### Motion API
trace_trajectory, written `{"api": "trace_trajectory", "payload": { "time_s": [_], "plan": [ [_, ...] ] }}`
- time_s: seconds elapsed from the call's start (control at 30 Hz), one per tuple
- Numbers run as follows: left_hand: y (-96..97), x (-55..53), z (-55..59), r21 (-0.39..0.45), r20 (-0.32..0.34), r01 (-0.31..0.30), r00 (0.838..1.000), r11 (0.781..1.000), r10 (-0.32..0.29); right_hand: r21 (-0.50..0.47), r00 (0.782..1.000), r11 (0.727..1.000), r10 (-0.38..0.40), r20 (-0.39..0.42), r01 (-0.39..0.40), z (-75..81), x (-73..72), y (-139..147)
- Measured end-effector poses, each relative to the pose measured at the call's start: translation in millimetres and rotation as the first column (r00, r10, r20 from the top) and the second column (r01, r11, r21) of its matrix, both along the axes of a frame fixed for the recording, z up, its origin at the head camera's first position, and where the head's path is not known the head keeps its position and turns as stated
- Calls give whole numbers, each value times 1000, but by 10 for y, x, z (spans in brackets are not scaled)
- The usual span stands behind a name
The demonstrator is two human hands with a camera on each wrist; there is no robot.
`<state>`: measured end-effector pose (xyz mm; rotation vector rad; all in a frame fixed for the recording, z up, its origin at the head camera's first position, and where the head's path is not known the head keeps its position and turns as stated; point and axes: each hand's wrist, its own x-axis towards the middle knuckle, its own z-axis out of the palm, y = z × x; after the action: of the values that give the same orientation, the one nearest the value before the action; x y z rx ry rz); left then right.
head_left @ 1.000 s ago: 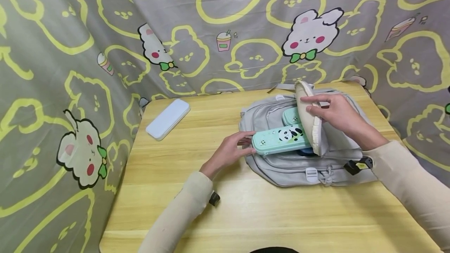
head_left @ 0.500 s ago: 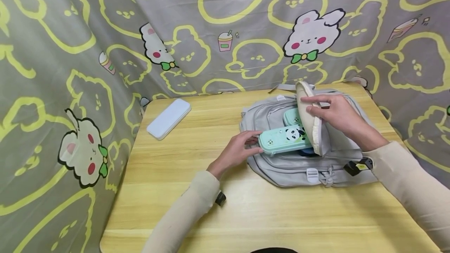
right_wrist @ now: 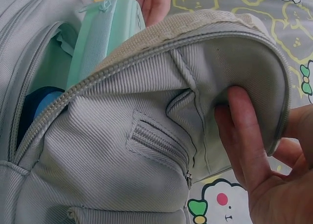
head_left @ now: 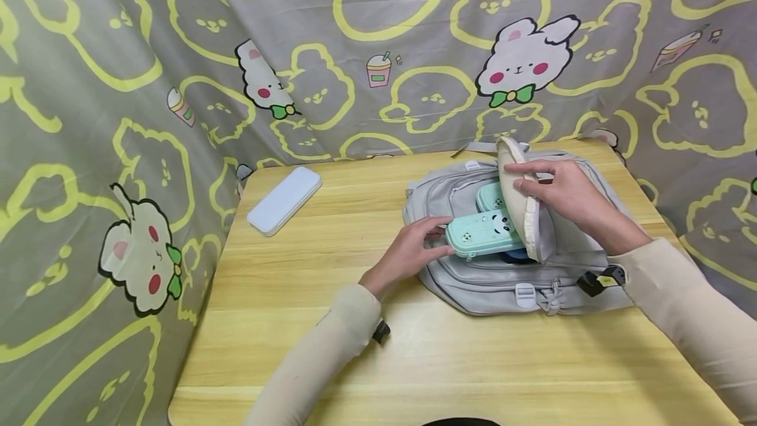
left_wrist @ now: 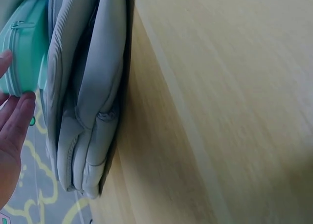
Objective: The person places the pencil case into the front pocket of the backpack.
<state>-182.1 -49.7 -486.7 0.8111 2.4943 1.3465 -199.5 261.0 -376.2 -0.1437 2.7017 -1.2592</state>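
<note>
A grey backpack (head_left: 473,294) lies flat on the table. My right hand (head_left: 570,192) pinches its lifted front flap (head_left: 520,215), thumb on one face and fingers on the other in the right wrist view. My left hand (head_left: 411,248) grips the near end of a mint-green pencil case (head_left: 473,235) with a panda print, thumb and fingers on opposite sides. The case's far end is hidden under the flap, partly in the pocket. Behind it a second mint-green case (head_left: 489,197) shows in the opening. Something dark blue (right_wrist: 41,104) sits deeper in the pocket, mostly hidden.
A pale blue oblong case (head_left: 285,201) lies on the wooden table (head_left: 307,268) at the back left. A patterned grey curtain (head_left: 378,51) hangs behind and along both sides. One strap (head_left: 479,146) of the backpack reaches toward the curtain.
My left hand has moved right with the panda pencil case, sliding it further under the flap. The right hand keeps the flap lifted in about the same place.
</note>
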Motion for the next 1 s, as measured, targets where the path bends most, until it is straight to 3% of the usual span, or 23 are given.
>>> {"api": "trace_trajectory", "payload": {
  "time_s": [1.0],
  "plan": [
    [288, 47, 31, -36, -38, -48, 998, 998, 46, -20, 998, 1000, 23, 61, -22, -3, -29, -33]
  ]
}}
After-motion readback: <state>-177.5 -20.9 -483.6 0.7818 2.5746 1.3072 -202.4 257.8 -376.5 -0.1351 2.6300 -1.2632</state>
